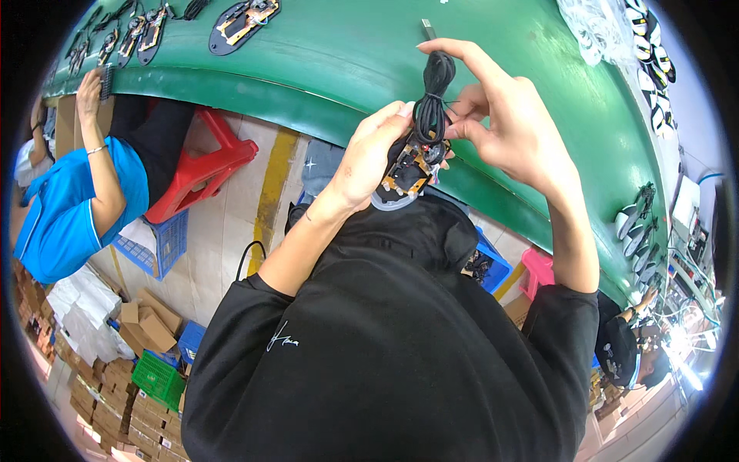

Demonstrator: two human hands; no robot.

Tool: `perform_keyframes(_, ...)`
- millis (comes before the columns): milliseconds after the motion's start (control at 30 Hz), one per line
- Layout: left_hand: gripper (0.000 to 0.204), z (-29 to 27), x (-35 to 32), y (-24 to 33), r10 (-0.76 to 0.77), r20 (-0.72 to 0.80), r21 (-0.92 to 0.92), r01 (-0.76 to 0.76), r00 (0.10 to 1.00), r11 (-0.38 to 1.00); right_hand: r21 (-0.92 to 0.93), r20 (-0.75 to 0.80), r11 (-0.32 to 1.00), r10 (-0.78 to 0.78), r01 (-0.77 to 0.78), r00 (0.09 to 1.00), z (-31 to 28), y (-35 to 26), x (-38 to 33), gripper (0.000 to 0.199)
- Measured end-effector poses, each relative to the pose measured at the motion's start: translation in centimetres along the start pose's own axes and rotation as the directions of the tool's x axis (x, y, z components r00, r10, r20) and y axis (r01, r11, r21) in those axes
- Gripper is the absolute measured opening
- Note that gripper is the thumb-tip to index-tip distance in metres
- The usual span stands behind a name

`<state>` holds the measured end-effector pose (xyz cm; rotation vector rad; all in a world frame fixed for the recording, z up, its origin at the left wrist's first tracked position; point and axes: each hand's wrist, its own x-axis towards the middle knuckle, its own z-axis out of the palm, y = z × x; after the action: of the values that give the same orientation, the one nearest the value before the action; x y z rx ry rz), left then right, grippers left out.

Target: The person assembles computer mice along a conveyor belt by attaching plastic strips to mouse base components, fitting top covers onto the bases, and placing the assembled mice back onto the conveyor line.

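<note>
Black shirt: the wearer's own point(400, 331), filling the lower middle, a short sleeve on each arm
Left hand: curled around the side of the opened device point(406, 177), gripping it, thumb up by the cable coil point(436, 88)
Right hand point(516, 127): half open, index finger stretched over the coil's top, thumb and other fingers bent close beside it; whether they pinch anything I cannot tell
Opened device: held at the near edge of the green bench point(331, 65), circuit board showing
Cable coil: black, tied around its middle, above the board, metal plug point(428, 29) just beyond
Red stool point(204, 169): on the floor to the left, near the bench
Co-worker in blue point(85, 200): seated farther left, one hand at the bench edge
Similar open unit point(245, 25): lying on the bench, upper left
</note>
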<state>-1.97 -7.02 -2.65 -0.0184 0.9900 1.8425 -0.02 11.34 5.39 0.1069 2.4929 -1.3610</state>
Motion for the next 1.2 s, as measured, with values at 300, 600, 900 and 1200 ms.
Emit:
perform_keyframes(300,0.053,0.5,-0.1,1.2,-0.01,0.005,-0.101,0.011,1.0,0.995,0.379,0.074,0.911,0.144,-0.162,0.987,-0.2,2.9,1.2,0.069)
perform_keyframes(600,0.06,0.3,0.0,1.8,0.09,0.046,-0.168,-0.081,0.995,0.982,0.538,0.107,0.816,0.183,-0.212,0.977,-0.2,1.7,0.4,0.071)
perform_keyframes(900,0.049,0.5,0.4,1.9,0.059,-0.109,-0.228,-0.082,0.992,0.97,-0.158,-0.384,0.972,-0.224,0.175,0.896,5.2,1.8,-4.4,0.023)
perform_keyframes(1200,0.046,0.1,0.7,1.5,0.169,-0.092,0.038,-0.167,0.981,0.985,-0.352,-0.535,0.915,-0.369,0.197,0.76,8.8,1.8,-4.7,0.024)
